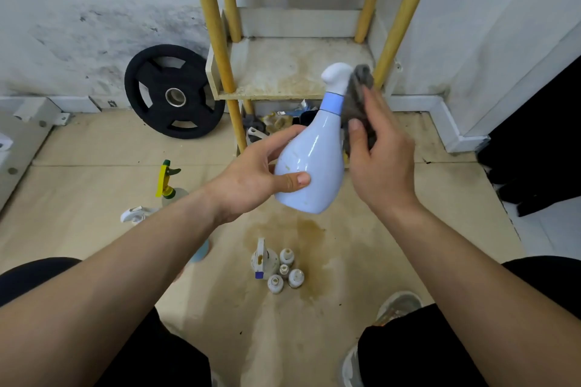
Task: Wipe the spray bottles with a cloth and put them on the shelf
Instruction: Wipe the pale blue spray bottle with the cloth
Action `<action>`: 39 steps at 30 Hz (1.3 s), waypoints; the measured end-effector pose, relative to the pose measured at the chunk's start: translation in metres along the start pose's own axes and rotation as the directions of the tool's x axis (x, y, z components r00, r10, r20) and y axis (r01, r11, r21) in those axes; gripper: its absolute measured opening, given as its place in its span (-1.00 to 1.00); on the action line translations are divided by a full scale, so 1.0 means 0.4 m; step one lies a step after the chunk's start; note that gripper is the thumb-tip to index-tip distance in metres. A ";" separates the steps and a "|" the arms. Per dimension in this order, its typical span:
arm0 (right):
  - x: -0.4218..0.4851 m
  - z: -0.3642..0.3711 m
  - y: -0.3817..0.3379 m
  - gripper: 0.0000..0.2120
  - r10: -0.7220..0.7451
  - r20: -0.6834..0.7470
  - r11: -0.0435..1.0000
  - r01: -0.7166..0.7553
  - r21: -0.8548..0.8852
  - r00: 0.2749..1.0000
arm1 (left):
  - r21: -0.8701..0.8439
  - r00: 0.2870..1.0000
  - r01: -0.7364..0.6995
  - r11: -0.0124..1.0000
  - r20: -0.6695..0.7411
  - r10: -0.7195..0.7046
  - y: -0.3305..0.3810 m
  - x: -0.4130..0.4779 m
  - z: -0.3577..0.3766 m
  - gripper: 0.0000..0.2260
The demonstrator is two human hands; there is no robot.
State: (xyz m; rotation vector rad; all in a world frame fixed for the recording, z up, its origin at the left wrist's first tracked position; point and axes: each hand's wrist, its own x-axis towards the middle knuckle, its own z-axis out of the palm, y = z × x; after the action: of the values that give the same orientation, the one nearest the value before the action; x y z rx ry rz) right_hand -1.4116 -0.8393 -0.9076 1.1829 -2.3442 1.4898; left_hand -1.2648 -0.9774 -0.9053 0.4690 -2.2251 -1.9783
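Holding the blue bottle [309, 163] tight w/ left hand [251, 179], right hand [382, 163] grips the gray cloth [358, 94]. Rub neck & top, turn bottle slowly.

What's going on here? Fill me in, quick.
A person is wiping a pale blue spray bottle: the left hand grips its body, and the right hand holds a grey cloth against its neck. The shelf ahead holds no bottle yet; other spray bottles wait on the floor.
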 end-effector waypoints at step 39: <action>-0.041 0.031 -0.027 -0.57 0.125 0.168 0.968 -0.157 0.197 0.978 | -0.136 0.982 0.018 0.990 -0.182 -0.042 0.034 0.008 0.010 -0.45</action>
State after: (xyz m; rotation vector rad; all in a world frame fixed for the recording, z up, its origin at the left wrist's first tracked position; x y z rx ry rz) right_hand -1.3895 -0.8426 -0.9142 1.2420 -2.4675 1.7927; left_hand -1.2709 -0.9734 -0.8929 0.6436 -1.9719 -1.9931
